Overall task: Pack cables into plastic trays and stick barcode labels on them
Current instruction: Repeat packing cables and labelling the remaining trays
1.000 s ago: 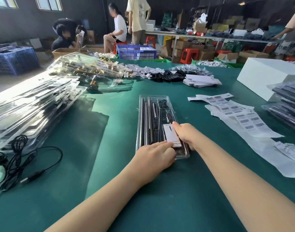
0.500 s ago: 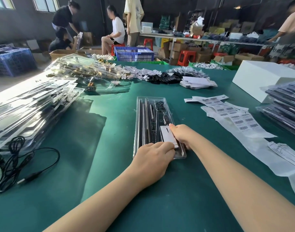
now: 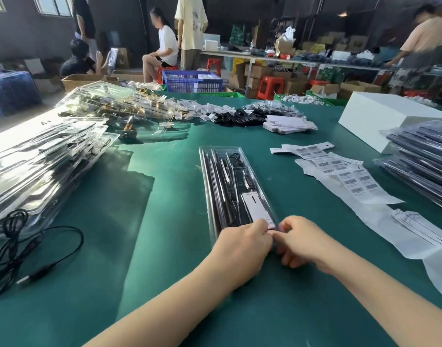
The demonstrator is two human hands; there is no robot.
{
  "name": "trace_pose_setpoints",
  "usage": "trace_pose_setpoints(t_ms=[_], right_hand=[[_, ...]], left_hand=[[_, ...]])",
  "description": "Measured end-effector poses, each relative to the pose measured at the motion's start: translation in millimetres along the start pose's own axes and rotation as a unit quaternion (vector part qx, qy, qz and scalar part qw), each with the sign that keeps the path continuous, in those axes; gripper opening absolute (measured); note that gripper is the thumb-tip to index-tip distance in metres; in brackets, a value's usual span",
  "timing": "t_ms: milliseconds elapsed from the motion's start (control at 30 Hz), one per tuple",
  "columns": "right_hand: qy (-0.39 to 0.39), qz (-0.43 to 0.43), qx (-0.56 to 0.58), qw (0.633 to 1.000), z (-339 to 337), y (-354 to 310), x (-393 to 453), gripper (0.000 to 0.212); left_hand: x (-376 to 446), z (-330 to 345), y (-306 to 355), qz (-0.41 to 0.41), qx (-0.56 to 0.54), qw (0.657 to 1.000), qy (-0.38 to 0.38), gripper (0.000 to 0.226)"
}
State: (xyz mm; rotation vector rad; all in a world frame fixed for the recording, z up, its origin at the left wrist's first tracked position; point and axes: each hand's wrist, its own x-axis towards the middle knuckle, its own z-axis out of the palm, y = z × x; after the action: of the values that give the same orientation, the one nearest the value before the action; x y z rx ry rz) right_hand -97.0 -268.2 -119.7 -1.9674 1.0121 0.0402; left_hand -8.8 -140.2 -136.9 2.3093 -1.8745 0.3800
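Nearest me, my two bare forearms reached forward over the dark green desk (image 3: 164, 221) and met at the near end of the long clear plastic tray (image 3: 230, 181). My left hand (image 3: 242, 246) lay knuckles up over the tray's near left corner, its fingertips pinching the end wall. My right hand (image 3: 302, 240) came in from the right, thumb and fingers curled around the tray's near right corner, so each grip was closed on the tray; motion blur hid the exact finger contact. The tray's long axis ran straight away from my hands, leaning slightly left at its far end. Both hands sat equally close to it. Inside it lay black cables (image 3: 221, 176) in lengthwise channels, and a white rectangular barcode label (image 3: 256, 209) sat just beyond my fingertips. To the right, near the tray, lay white sheets of barcode labels (image 3: 350, 176). To the left rested a stack of clear trays (image 3: 39, 166), with a loose black cable (image 3: 34, 246) beside it.
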Motion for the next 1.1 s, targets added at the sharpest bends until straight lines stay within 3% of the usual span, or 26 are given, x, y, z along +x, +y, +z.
trace_pose_setpoints(t_ms=[33, 200, 367, 500, 767, 1100], right_hand=[[0.006, 0.004, 0.019, 1.000, -5.3, 3.2, -3.9, 0.022], [0.016, 0.014, -0.053, 0.998, -26.3, 1.8, 2.6, 0.026], [-0.078, 0.075, -0.030, 0.994, -32.8, -10.6, 17.5, 0.019], [-0.127, 0.118, -0.040, 0.984, -36.0, -18.8, 28.0, 0.025], [-0.163, 0.182, -0.087, 0.966, -35.9, -28.2, 42.5, 0.021], [-0.110, 0.136, -0.130, 0.976, -27.7, -28.3, 39.2, 0.026]], left_hand=[[4.9, 2.0, 7.5, -0.005, -0.020, 1.000, -0.012, 0.004], [20.9, 3.8, 15.9, -0.018, -0.053, 0.997, -0.056, 0.022], [12.8, -0.1, -5.3, 0.057, -0.034, 0.995, -0.073, 0.035], [16.0, 2.2, -9.4, 0.067, -0.029, 0.995, -0.073, 0.035], [12.3, 12.9, -13.0, 0.097, -0.050, 0.993, 0.038, 0.025], [12.2, 17.3, -9.6, 0.110, -0.023, 0.993, 0.047, 0.021]])
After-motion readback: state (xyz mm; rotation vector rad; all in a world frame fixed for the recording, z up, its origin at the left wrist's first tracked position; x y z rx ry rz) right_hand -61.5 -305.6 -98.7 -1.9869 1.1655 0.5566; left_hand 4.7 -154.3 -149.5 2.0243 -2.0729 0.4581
